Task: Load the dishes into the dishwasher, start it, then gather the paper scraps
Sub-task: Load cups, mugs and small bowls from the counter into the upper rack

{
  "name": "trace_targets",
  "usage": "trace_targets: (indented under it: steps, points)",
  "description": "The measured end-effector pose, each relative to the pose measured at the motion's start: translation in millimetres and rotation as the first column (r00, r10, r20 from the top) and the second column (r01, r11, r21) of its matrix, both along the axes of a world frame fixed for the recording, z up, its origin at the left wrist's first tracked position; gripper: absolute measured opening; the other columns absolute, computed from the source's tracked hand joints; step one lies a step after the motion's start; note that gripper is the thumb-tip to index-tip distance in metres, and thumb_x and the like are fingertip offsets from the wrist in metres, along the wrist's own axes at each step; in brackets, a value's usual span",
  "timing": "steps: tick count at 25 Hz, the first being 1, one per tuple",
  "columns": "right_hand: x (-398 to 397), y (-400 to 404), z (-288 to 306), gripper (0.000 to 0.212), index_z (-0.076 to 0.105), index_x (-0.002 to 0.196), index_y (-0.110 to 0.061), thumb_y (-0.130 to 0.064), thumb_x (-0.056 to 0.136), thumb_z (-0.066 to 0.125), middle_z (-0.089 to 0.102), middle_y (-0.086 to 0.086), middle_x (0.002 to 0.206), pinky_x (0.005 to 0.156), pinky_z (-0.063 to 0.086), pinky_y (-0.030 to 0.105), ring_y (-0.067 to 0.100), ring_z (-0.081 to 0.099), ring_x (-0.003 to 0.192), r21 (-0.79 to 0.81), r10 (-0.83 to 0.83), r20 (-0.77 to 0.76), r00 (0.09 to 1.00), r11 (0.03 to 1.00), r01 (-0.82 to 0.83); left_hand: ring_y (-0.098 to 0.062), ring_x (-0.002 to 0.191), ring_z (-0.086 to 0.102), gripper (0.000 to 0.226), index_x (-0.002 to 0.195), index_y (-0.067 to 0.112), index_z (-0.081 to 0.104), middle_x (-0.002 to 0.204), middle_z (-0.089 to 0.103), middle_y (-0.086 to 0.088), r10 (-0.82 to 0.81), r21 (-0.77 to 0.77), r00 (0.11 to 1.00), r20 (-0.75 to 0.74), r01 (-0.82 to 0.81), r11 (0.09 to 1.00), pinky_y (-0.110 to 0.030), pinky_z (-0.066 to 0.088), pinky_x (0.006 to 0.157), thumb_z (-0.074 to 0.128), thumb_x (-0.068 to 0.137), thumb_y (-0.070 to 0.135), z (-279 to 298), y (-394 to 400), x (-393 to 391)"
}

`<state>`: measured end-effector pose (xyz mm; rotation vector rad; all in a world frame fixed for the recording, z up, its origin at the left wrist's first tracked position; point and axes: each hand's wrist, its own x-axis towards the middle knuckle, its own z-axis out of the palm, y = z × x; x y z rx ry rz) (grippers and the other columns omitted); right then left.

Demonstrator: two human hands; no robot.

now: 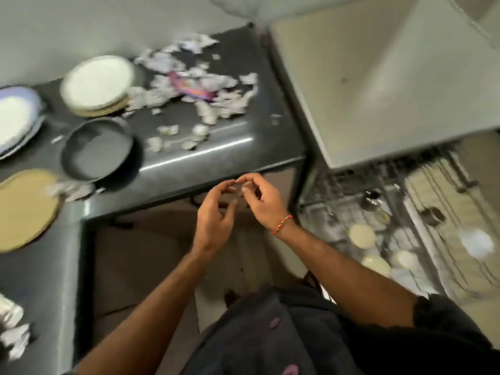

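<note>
Both hands, left (213, 212) and right (263, 201), hover empty with fingers loosely curled near the tabletop (224, 150) edge, where stiff, probably breakable plates (97, 83) wait left, best gripped by their rims.

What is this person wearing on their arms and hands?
Both forearms are bare, with no gloves or rings that I can make out. The right hand has a thin red thread bracelet with small beads at the wrist. The left hand and its wrist show nothing worn. A dark short sleeve covers the right upper arm.
</note>
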<state>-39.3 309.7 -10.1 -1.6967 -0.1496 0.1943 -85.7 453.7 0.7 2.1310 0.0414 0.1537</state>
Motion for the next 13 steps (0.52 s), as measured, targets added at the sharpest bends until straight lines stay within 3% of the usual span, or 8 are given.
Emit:
trace_targets:
  steps: [3, 6, 8, 10, 13]
  points:
    - [-22.4, 106.1, 21.1, 0.026, 0.061, 0.115, -0.025, -0.011, 0.093, 0.057, 0.065, -0.004, 0.091, 0.069, 0.054, 0.026, 0.013, 0.065, 0.080, 0.009, 0.268, -0.032, 0.963, 0.963, -0.268, -0.012, 0.093, 0.066, 0.044, 0.134, 0.014, 0.058, 0.118, 0.066, 0.003, 0.251, -0.018, 0.968, 0.031, -0.250, 0.968, -0.022, 0.055, 0.080, 0.068, 0.092, 0.003, 10.0, 91.5, -55.8]
    - [-54.8, 197.6, 40.3, 0.034, 0.054, 0.122, -0.027, -0.008, 0.094, 0.057, 0.065, 0.002, 0.106, 0.068, 0.060, 0.036, 0.024, 0.068, 0.087, 0.020, 0.521, -0.103, 0.847, 0.853, -0.522, -0.010, 0.090, 0.066, 0.046, 0.134, 0.020, 0.058, 0.120, 0.064, 0.005, 0.488, -0.040, 0.872, 0.035, -0.487, 0.872, -0.016, 0.052, 0.076, 0.071, 0.091, 0.009, 17.0, 168.2, -115.5]
    - [-78.7, 245.7, 50.0, 0.036, 0.053, 0.126, -0.027, -0.007, 0.096, 0.055, 0.063, 0.001, 0.116, 0.076, 0.061, 0.039, 0.024, 0.069, 0.094, 0.005, 0.638, -0.137, 0.758, 0.766, -0.643, -0.009, 0.093, 0.065, 0.047, 0.135, 0.023, 0.057, 0.122, 0.062, 0.006, 0.610, -0.038, 0.791, 0.048, -0.608, 0.793, -0.014, 0.051, 0.077, 0.072, 0.091, 0.015, 17.5, 210.7, -154.7]
    - [-101.7, 285.3, 59.0, 0.039, 0.051, 0.130, -0.025, -0.005, 0.097, 0.052, 0.061, 0.001, 0.127, 0.085, 0.059, 0.041, 0.022, 0.066, 0.104, -0.006, 0.728, -0.186, 0.660, 0.671, -0.742, -0.009, 0.092, 0.065, 0.045, 0.134, 0.024, 0.058, 0.123, 0.062, 0.005, 0.728, -0.049, 0.684, 0.046, -0.726, 0.686, -0.019, 0.054, 0.079, 0.072, 0.092, 0.019, 16.4, 247.2, -193.5]
    - [-137.6, 333.3, 67.9, 0.044, 0.047, 0.138, -0.020, 0.000, 0.099, 0.048, 0.054, 0.001, 0.138, 0.096, 0.054, 0.043, 0.023, 0.060, 0.119, 0.031, 0.820, -0.271, 0.504, 0.531, -0.847, -0.011, 0.092, 0.063, 0.037, 0.126, 0.030, 0.060, 0.121, 0.063, 0.005, 0.891, -0.099, 0.454, 0.012, -0.886, 0.453, -0.035, 0.057, 0.086, 0.070, 0.092, 0.016, 16.5, 287.7, -253.2]
